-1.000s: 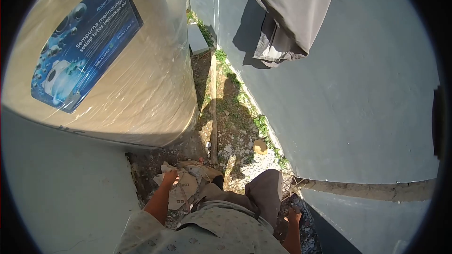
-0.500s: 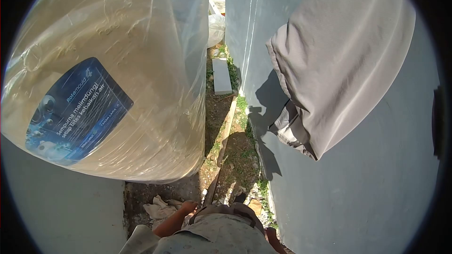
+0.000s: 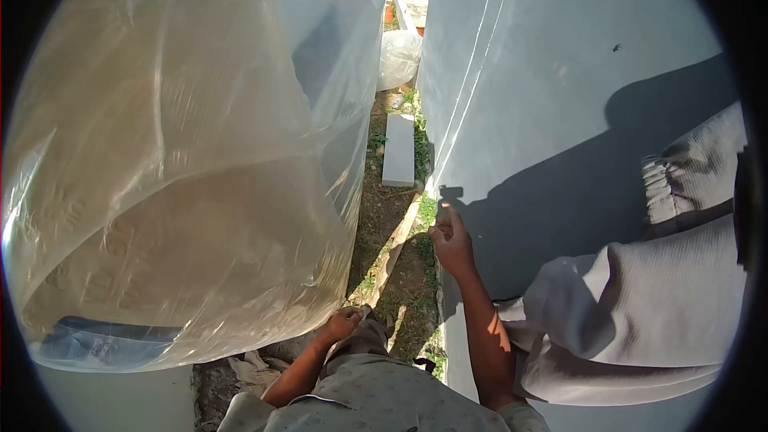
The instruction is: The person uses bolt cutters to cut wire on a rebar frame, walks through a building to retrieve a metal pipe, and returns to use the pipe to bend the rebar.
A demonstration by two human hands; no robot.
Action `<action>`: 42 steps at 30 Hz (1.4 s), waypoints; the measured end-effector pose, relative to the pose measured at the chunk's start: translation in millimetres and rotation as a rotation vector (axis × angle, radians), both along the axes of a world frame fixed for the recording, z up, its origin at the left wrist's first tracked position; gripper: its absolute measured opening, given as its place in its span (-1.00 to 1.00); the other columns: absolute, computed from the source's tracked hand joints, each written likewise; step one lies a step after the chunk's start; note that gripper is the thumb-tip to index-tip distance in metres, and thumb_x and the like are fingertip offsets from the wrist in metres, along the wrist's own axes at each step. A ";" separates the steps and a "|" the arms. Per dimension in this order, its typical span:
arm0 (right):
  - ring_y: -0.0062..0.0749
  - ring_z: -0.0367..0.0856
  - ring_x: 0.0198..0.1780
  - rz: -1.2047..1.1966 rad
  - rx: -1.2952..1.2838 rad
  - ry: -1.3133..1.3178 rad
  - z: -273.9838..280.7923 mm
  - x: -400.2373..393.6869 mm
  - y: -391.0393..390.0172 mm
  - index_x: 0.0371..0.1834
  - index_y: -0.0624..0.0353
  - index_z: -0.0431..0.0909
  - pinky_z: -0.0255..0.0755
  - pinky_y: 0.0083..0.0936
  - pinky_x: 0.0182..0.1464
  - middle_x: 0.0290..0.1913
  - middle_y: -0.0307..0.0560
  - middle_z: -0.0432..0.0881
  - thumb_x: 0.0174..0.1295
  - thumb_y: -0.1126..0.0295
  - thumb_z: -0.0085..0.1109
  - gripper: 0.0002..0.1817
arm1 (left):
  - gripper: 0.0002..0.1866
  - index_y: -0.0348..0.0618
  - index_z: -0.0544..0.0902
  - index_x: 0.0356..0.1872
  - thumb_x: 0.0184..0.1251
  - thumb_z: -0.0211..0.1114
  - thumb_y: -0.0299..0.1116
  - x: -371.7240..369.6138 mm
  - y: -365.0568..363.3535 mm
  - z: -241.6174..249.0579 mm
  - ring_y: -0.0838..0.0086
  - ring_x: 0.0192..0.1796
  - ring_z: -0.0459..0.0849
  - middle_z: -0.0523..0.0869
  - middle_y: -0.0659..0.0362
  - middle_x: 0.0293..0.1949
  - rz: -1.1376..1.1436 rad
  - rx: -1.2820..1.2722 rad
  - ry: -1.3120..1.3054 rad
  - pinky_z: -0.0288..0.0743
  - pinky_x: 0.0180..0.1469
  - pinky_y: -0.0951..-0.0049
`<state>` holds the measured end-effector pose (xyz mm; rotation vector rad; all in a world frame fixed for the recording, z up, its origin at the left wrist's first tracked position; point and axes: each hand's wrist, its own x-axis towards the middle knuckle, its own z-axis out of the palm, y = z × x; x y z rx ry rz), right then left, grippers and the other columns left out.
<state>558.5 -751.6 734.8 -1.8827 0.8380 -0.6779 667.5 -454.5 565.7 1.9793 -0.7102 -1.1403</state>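
My left hand (image 3: pixel 344 326) is low in front of me, fingers curled closed, near the lower right edge of a big cream tank (image 3: pixel 216 216). Whatever those fingers may hold is too small to make out. The tank is wrapped in loose clear plastic (image 3: pixel 340 136), and a dark blue label (image 3: pixel 104 342) shows faintly near its bottom edge. Raised beside the grey wall (image 3: pixel 560 72), my right hand (image 3: pixel 454 246) has its thumb and index finger apart with nothing visible between them. A light grey cloth garment (image 3: pixel 640 296) with a gathered edge hangs right of my right forearm.
A narrow dirt strip with grass runs between the tank and the wall. Along it lie a thin wooden plank (image 3: pixel 392 260) and a pale rectangular block (image 3: pixel 398 150). Farther off sits a clear plastic bundle (image 3: pixel 399 60). Crumpled cloth (image 3: pixel 256 372) lies lower left.
My right hand has risen from the bottom edge to beside the wall. The garment now appears lower and farther right. The tank fills more of the view, its label lower and mostly covered.
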 end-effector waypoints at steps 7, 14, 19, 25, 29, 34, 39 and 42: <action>-0.32 0.60 -0.15 -0.267 0.198 0.351 -124.8 31.0 -159.0 0.32 0.23 0.35 0.50 -0.38 -0.07 -0.15 -0.03 0.61 0.21 0.36 0.23 -0.42 | -0.53 -0.25 0.59 0.10 0.39 0.19 -0.06 55.0 -106.1 74.3 0.32 0.02 0.68 0.72 0.01 -0.06 -0.047 -0.078 0.036 0.50 0.08 0.35; -0.05 0.59 0.11 -0.199 0.352 0.825 -275.7 35.9 -225.1 0.14 0.22 0.53 0.46 -0.25 0.11 0.08 0.20 0.60 0.08 0.27 0.27 -0.48 | -0.40 -0.18 0.46 0.30 0.43 0.10 0.05 120.6 -178.2 146.7 0.27 0.34 0.42 0.51 -0.02 0.26 -0.165 -0.286 0.767 0.19 0.38 0.26; -0.08 0.65 -0.02 0.044 0.312 0.934 -312.1 129.5 -293.8 0.09 0.25 0.57 0.48 -0.27 0.06 -0.05 0.17 0.67 0.10 0.34 0.25 -0.54 | -0.37 -0.19 0.37 0.36 0.46 0.02 0.06 161.6 -264.8 186.3 0.24 0.45 0.24 0.37 -0.03 0.37 -0.227 -0.334 0.719 0.01 0.45 0.23; -0.05 0.64 0.01 0.474 0.213 0.640 -238.0 309.4 -392.7 0.02 0.28 0.62 0.47 -0.26 0.08 -0.04 0.18 0.66 0.16 0.32 0.19 -0.62 | -0.40 -0.14 0.29 0.42 0.53 -0.08 0.02 211.6 -358.4 207.2 0.25 0.51 0.09 0.22 -0.01 0.45 -0.131 -0.317 0.733 -0.10 0.49 0.26; -0.08 0.66 -0.06 0.502 0.183 0.550 -195.0 406.0 -460.1 0.00 0.29 0.62 0.50 -0.25 0.00 -0.11 0.18 0.68 0.18 0.30 0.20 -0.63 | -0.43 -0.15 0.38 0.37 0.52 -0.04 0.02 266.0 -406.6 207.1 0.29 0.45 0.24 0.36 0.01 0.39 -0.030 -0.258 0.659 0.02 0.45 0.33; -0.28 0.69 -0.24 0.491 0.256 0.562 -247.8 480.8 -575.8 -0.03 0.32 0.61 0.54 -0.37 -0.21 -0.22 0.09 0.69 0.20 0.31 0.20 -0.65 | -0.50 -0.17 0.55 0.21 0.46 0.11 -0.01 370.8 -455.3 194.8 0.39 0.23 0.52 0.64 0.05 0.13 0.090 -0.188 0.453 0.28 0.30 0.42; -0.29 0.66 -0.43 0.416 0.353 0.847 -250.3 500.7 -649.2 -0.08 0.29 0.63 0.55 -0.37 -0.42 -0.33 0.06 0.67 0.25 0.33 0.12 -0.71 | -0.52 -0.21 0.60 0.13 0.40 0.19 -0.04 484.6 -490.9 206.6 0.49 0.02 0.63 0.73 0.13 -0.04 0.374 -0.100 0.407 0.42 0.14 0.44; -0.33 0.61 -0.50 0.401 0.437 0.881 -282.2 502.9 -675.1 -0.08 0.30 0.62 0.52 -0.40 -0.52 -0.37 0.03 0.66 0.24 0.37 0.09 -0.72 | -0.48 -0.29 0.54 0.17 0.38 0.22 -0.08 577.0 -521.9 221.9 0.47 0.02 0.64 0.71 0.09 -0.03 0.592 -0.109 0.258 0.44 0.12 0.42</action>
